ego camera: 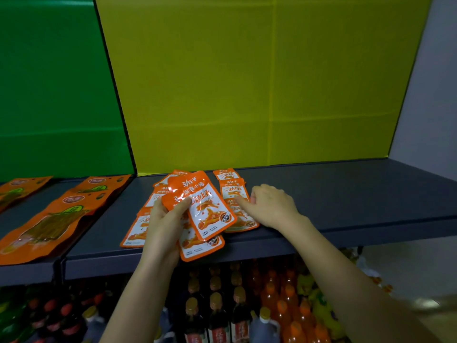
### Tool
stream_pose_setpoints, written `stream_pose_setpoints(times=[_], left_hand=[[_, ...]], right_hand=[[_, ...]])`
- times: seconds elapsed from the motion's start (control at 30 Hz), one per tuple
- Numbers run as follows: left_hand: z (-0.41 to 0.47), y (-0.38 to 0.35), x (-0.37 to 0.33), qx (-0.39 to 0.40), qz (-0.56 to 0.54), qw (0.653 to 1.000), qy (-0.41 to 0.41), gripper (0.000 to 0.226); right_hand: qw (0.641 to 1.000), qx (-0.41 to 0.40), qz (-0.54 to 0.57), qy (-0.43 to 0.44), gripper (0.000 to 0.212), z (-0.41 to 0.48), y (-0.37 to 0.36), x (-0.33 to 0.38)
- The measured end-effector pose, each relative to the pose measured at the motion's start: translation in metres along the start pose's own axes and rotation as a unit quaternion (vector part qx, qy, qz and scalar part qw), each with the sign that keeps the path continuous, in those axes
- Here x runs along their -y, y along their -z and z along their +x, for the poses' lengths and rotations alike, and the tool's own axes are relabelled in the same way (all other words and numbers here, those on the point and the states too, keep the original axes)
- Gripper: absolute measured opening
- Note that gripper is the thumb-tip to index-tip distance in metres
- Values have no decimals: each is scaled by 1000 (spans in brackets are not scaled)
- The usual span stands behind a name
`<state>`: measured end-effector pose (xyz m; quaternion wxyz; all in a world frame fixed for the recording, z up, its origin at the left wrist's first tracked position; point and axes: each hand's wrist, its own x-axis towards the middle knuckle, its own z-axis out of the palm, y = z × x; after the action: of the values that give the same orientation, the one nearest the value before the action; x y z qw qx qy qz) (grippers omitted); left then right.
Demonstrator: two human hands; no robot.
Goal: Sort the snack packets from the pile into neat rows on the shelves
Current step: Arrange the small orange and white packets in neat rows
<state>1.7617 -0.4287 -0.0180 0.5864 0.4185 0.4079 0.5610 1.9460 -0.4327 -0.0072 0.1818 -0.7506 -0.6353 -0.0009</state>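
Nearest to us, on the lower level beneath the shelf, stand dark sauce bottles [216, 315] and orange drink bottles [294, 318]; their labels are too blurred to read. Above them we see the grey shelf [346, 194], its front edge running across the view.

Our left hand [163, 224] reaches up over that edge, thumb on top, gripping a fan of orange-and-white snack packets [210, 214]. The top packet is printed with white Chinese characters on orange and a small barcode near its lower corner; we cannot read the smaller print. Just left of the hand, more packets of the same kind [134, 231] lie flat on the shelf.

Our right hand [269, 206] rests palm down with loosely curled fingers, its index finger pressing on a row of the same packets [235, 194] that runs toward the back; it grasps nothing.

To the right of that hand the shelf lies bare as far as the white wall. Further left, past a divider, larger orange pouches [49, 224] with green oval labels lie in rows. Behind stand a yellow back panel [247, 82] and a green one [49, 82].
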Motion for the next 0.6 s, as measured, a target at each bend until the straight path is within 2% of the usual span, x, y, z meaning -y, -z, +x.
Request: stream_pose_setpoints(times=[0.1,0.2,0.33,0.47,0.53,0.6], left_hand=[[2,-22,6,19,-5,1000,9,47],[12,-51,12,26,-8,1000,-10,38],[28,-99,19,46,-26,999,7,36],[32,-140,26,76,-62,993,66,29],[36,-155,29,53,-52,996,58,19],[40,-164,30,41,-28,998,30,19]], right_hand=[[984,4,171,47,53,-2,8,-8],[938,32,339,70,40,-2,17,-19],[902,13,428,61,11,14,23,-46],[878,1,478,25,8,37,32,-75],[867,-1,498,17,11,48,37,-90],[856,-21,516,8,13,61,41,-103]])
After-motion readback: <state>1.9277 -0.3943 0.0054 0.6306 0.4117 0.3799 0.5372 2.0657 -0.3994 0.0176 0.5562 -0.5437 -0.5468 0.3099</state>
